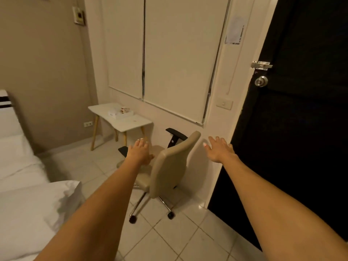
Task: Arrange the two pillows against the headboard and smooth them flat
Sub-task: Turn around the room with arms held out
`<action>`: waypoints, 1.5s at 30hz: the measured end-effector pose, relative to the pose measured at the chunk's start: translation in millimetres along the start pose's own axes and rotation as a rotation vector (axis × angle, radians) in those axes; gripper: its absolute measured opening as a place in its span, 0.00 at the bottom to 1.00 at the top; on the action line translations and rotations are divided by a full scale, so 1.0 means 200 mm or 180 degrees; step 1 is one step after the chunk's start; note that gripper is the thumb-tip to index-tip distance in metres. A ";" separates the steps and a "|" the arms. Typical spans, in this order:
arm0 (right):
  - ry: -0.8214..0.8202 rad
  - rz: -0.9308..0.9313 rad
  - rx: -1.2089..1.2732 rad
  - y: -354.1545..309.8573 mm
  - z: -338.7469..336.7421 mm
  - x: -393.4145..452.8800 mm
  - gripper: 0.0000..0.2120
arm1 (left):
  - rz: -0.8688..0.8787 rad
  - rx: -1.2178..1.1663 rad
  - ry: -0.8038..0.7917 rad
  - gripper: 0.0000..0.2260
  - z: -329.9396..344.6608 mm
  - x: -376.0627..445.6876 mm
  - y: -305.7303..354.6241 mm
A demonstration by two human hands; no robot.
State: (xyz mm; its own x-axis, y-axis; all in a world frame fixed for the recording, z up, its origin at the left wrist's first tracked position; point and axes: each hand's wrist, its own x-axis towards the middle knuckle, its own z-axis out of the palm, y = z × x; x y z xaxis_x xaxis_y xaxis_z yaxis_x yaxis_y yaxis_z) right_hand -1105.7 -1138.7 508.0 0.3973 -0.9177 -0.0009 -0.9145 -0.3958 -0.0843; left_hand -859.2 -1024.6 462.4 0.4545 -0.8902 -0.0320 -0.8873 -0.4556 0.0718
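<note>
here both arms reach out over the floor (178, 232). left hand (138, 150) and right hand (219, 149) are spread, empty. 1 pillow (37, 210) lies on the bed's (15, 166) near corner.

Both forearms were bare, no sleeves, watch or bands visible. Left hand (139, 150), the one nearer the chair (170, 166), had pale polished nails; right hand (219, 148) showed one pale nail on the thumb. No rings discernible.

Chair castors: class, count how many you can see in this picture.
2. One castor sits at the near left of the chair base; the other castor is to its right. More may be hidden under the seat.
</note>
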 end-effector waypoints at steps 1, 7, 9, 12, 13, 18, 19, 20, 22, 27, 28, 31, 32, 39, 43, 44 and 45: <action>0.0021 -0.0064 0.0025 -0.04 0.00 0.08 0.29 | -0.0059 0.0013 0.0001 0.32 -0.01 0.06 -0.03; -0.0053 -0.0391 0.0032 -0.30 0.02 0.55 0.28 | -0.0342 -0.0066 -0.0013 0.32 0.00 0.37 -0.22; -0.0127 -0.0554 0.0057 -0.40 0.04 0.70 0.28 | -0.0530 -0.0023 -0.0076 0.32 0.02 0.45 -0.30; -0.0215 -0.0853 0.0059 -0.56 0.09 0.94 0.28 | -0.0810 0.0031 -0.0081 0.32 0.04 0.59 -0.44; -0.0238 -0.0941 0.0033 -0.61 0.10 1.01 0.28 | -0.0878 0.0040 -0.0073 0.32 0.05 0.62 -0.49; -0.0289 -0.1498 -0.0002 -0.93 0.18 1.44 0.29 | -0.1456 0.0005 -0.0059 0.32 0.06 0.80 -0.74; -0.0316 -0.1631 -0.0007 -1.01 0.19 1.51 0.29 | -0.1593 -0.0038 -0.0068 0.32 0.06 0.83 -0.79; -0.0346 -0.1758 -0.0032 -1.10 0.20 1.57 0.29 | -0.1722 -0.0082 -0.0074 0.32 0.06 0.84 -0.84; -0.0355 -0.1994 -0.0146 -1.28 0.22 1.67 0.28 | -0.1992 -0.0151 -0.0061 0.32 0.06 0.86 -0.93; -0.0445 -0.2772 -0.0151 -1.80 0.32 1.71 0.28 | -0.2622 -0.0203 -0.0122 0.32 0.13 0.75 -1.21; -0.0507 -0.2919 -0.0151 -1.90 0.35 1.70 0.29 | -0.2753 -0.0186 -0.0158 0.32 0.14 0.72 -1.28; -0.0617 -0.3178 -0.0124 -2.20 0.41 1.69 0.29 | -0.3100 -0.0127 -0.0255 0.32 0.16 0.64 -1.51; -0.0600 -0.3248 -0.0116 -2.30 0.42 1.69 0.29 | -0.3195 -0.0107 -0.0255 0.32 0.15 0.62 -1.59; -0.0702 -0.3439 -0.0085 -2.92 0.52 1.70 0.30 | -0.3562 -0.0083 -0.0326 0.32 0.08 0.59 -2.11; -0.0708 -0.3522 -0.0021 -3.22 0.55 1.74 0.30 | -0.3610 -0.0063 -0.0258 0.32 0.03 0.64 -2.37; -0.0742 -0.3536 -0.0052 -3.28 0.57 1.74 0.30 | -0.3598 -0.0089 -0.0274 0.32 0.03 0.66 -2.42; -0.0777 -0.3554 -0.0099 -3.34 0.59 1.75 0.30 | -0.3597 -0.0116 -0.0302 0.32 0.04 0.68 -2.46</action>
State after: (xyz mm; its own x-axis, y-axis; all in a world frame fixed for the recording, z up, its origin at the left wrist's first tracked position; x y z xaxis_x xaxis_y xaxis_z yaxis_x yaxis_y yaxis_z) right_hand -346.8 -1191.6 446.1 0.9906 -0.0231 -0.1348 -0.0415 -0.9900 -0.1350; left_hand -360.7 -921.6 415.5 0.9845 0.0336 -0.1722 0.0311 -0.9994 -0.0172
